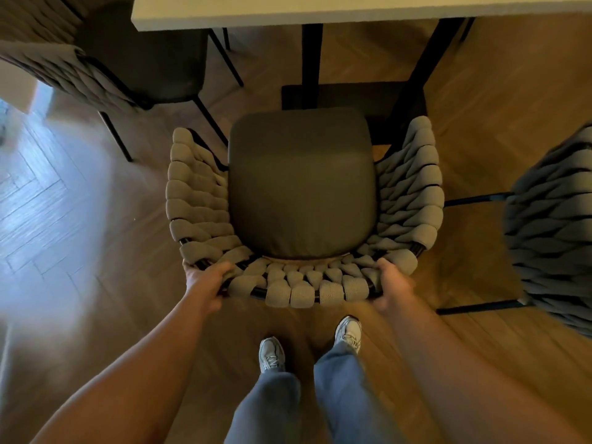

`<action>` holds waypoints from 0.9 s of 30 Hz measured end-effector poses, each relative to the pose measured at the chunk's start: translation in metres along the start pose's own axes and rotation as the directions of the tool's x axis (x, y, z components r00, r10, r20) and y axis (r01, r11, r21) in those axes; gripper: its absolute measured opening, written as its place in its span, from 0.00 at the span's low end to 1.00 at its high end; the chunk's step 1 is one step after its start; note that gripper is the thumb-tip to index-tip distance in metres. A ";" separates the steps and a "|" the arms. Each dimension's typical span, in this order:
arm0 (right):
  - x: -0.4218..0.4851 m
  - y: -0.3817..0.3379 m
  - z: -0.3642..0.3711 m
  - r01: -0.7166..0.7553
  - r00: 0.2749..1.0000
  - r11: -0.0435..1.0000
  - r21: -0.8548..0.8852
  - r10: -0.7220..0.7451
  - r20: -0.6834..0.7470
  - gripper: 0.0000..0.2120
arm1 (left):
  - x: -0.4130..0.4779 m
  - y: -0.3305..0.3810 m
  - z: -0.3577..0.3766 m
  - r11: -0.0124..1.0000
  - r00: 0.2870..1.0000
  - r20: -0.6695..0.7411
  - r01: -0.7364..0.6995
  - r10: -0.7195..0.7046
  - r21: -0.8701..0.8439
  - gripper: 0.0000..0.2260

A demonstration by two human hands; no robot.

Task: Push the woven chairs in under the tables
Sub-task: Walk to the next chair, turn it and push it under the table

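Gripping the back rim of the woven chair (301,294), the left grip (205,280) and the right grip (392,285) each close around the padded weave and the black frame beneath it, one at either end of the curved back. The head view looks straight down on it. The chair stands on the floor facing the pale desk (320,11), its dark seat cushion (301,184) in full view and not covered by the desk top (the desk's black legs (311,59) rise just beyond the seat's front edge). A second chair (64,72) of the same weave stands at the desk's left corner, and a third chair (551,225) sits off to the right, apart from the held one. The floor (480,91) is warm brown herringbone wood, washed bluish-white by a bright patch of light on the left. Pale shoes (271,354) and blue jeans show right behind the chair back.
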State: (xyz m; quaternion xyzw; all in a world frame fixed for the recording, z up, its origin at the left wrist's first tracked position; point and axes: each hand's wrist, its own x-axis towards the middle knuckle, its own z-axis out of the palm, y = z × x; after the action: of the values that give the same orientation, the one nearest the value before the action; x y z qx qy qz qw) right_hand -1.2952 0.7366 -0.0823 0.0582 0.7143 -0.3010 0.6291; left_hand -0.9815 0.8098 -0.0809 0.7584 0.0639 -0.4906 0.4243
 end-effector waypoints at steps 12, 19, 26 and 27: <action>0.014 -0.012 0.036 0.063 0.996 0.998 0.013 -0.062 -0.070 0.09 | 0.041 0.049 0.020 0.993 0.993 0.088 -0.080 0.073 0.083 0.34; 0.020 -0.034 0.065 0.128 0.976 0.991 -0.031 -0.131 -0.175 0.11 | 0.056 0.075 0.029 0.994 0.991 0.118 -0.077 0.067 0.082 0.39; 0.028 -0.049 0.087 0.146 0.976 0.989 -0.028 -0.148 -0.160 0.12 | 0.066 0.100 0.039 0.995 0.995 0.097 -0.041 0.033 0.088 0.39; 0.029 -0.048 0.089 0.144 0.976 0.989 -0.030 -0.147 -0.162 0.11 | 0.067 0.102 0.039 0.994 0.995 0.097 -0.044 0.035 0.095 0.38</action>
State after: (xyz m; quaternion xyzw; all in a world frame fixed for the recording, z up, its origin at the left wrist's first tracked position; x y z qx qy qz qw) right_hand -1.2467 0.6446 -0.0950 0.0244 0.7687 -0.3340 0.5449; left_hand -0.9218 0.6966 -0.0813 0.7550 0.0048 -0.5201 0.3992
